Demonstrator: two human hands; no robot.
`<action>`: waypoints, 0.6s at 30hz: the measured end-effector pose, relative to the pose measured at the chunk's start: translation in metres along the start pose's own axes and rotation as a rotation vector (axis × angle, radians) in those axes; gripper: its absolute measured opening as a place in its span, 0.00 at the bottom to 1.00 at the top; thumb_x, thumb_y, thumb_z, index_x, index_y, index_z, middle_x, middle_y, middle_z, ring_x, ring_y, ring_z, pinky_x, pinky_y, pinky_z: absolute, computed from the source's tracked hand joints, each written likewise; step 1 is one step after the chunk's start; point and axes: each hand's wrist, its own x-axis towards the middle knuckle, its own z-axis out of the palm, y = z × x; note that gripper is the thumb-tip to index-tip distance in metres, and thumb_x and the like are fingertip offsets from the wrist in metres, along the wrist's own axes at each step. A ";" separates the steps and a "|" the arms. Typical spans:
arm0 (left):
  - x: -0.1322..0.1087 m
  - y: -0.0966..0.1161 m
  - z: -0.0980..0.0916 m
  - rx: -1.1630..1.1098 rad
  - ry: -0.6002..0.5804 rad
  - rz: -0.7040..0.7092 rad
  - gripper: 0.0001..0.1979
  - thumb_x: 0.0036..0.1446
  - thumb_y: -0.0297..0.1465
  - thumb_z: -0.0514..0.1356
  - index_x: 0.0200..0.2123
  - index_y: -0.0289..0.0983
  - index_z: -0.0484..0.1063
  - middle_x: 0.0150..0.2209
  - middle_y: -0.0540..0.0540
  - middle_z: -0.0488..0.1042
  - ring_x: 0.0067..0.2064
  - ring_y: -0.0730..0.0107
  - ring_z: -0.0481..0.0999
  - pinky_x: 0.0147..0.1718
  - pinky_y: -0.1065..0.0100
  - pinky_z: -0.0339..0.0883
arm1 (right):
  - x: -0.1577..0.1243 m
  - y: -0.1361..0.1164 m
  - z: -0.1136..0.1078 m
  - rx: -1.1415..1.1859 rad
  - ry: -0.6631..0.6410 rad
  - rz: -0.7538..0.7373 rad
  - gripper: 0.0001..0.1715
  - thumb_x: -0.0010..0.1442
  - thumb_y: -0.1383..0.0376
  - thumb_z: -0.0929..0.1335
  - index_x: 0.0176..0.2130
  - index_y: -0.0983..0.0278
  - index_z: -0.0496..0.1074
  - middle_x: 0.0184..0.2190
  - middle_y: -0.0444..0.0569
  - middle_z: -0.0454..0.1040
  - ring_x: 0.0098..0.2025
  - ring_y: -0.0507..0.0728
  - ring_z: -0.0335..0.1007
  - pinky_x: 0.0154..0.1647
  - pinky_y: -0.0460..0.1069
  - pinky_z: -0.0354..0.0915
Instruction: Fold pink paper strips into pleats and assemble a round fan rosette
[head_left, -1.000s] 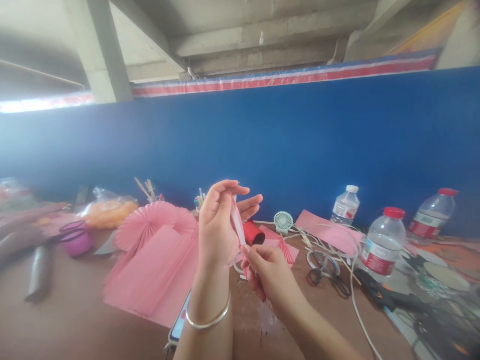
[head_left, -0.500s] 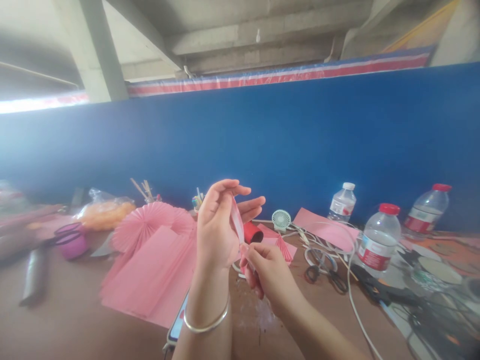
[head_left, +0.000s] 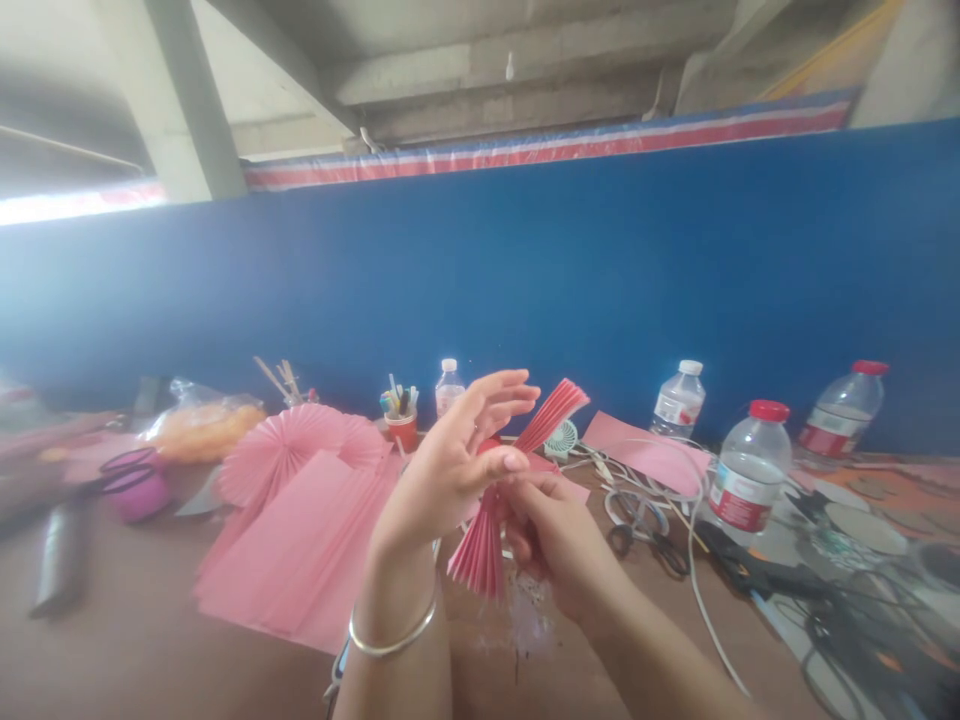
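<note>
A strip of pink pleated paper (head_left: 480,556) is gripped at its narrow middle by my right hand (head_left: 559,530), fingers closed round it. Both of its ends fan out, one up to the right, the other down to the left. My left hand (head_left: 442,465), with a silver bangle on the wrist, is open beside it. The left thumb lies across the paper's middle, and the other fingers stretch out above it. Whether the thumb presses on the paper I cannot tell. Pink paper sheets (head_left: 277,560) and a round pleated paper fan (head_left: 281,455) lie to the left.
Bottles, one a red-capped bottle (head_left: 752,475), stand at the right. Scissors (head_left: 667,555), white cables (head_left: 694,570) and a small fan (head_left: 561,438) lie nearby. A red cup of pens (head_left: 403,430) stands behind my hands, a purple bucket (head_left: 139,490) at left.
The pleated paper has turned from edge-on to showing its folds, its ends spread apart. My left hand has tilted to the right, with its thumb now across the paper.
</note>
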 end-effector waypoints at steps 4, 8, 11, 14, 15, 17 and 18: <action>-0.001 -0.007 -0.010 0.151 -0.109 -0.184 0.19 0.48 0.34 0.58 0.46 0.38 0.66 0.44 0.43 0.70 0.45 0.63 0.69 0.44 0.61 0.65 | 0.002 -0.005 -0.007 0.036 0.044 -0.017 0.22 0.50 0.51 0.64 0.19 0.66 0.62 0.05 0.37 0.55 0.07 0.43 0.43 0.07 0.39 0.39; 0.000 -0.009 -0.007 0.242 -0.091 -0.307 0.16 0.49 0.33 0.56 0.43 0.39 0.68 0.39 0.44 0.73 0.39 0.65 0.72 0.36 0.64 0.69 | 0.005 -0.003 -0.009 0.052 0.049 -0.021 0.21 0.50 0.51 0.64 0.20 0.66 0.62 0.06 0.37 0.56 0.07 0.43 0.43 0.06 0.39 0.39; 0.003 -0.011 -0.003 0.229 -0.076 -0.317 0.16 0.48 0.29 0.56 0.43 0.39 0.68 0.38 0.45 0.73 0.39 0.66 0.72 0.34 0.66 0.69 | 0.005 -0.003 -0.007 0.078 0.057 -0.005 0.19 0.50 0.53 0.64 0.21 0.66 0.63 0.06 0.37 0.56 0.07 0.43 0.43 0.06 0.39 0.40; 0.005 -0.015 -0.001 0.168 -0.056 -0.286 0.16 0.48 0.26 0.55 0.43 0.38 0.67 0.40 0.45 0.72 0.39 0.67 0.72 0.33 0.67 0.69 | 0.004 -0.004 -0.007 0.123 0.058 -0.009 0.17 0.50 0.55 0.64 0.22 0.66 0.64 0.07 0.38 0.58 0.08 0.44 0.46 0.06 0.39 0.41; 0.006 -0.016 -0.001 0.150 -0.047 -0.276 0.16 0.48 0.26 0.55 0.43 0.38 0.67 0.40 0.45 0.72 0.39 0.67 0.72 0.33 0.67 0.69 | 0.004 -0.005 -0.007 0.137 0.051 -0.013 0.16 0.50 0.56 0.64 0.22 0.67 0.65 0.07 0.38 0.58 0.08 0.44 0.47 0.07 0.39 0.42; 0.007 -0.019 -0.002 0.117 -0.016 -0.254 0.16 0.48 0.25 0.55 0.43 0.38 0.67 0.41 0.45 0.71 0.39 0.68 0.72 0.33 0.68 0.70 | 0.003 -0.006 -0.007 0.152 0.036 -0.016 0.14 0.49 0.58 0.63 0.24 0.67 0.66 0.08 0.38 0.59 0.09 0.44 0.47 0.07 0.40 0.42; 0.008 -0.020 -0.003 0.097 0.005 -0.240 0.16 0.49 0.26 0.55 0.43 0.38 0.67 0.42 0.44 0.71 0.39 0.68 0.72 0.32 0.69 0.70 | 0.003 -0.006 -0.007 0.154 0.031 -0.017 0.14 0.49 0.58 0.63 0.24 0.67 0.66 0.09 0.38 0.59 0.09 0.44 0.47 0.07 0.40 0.42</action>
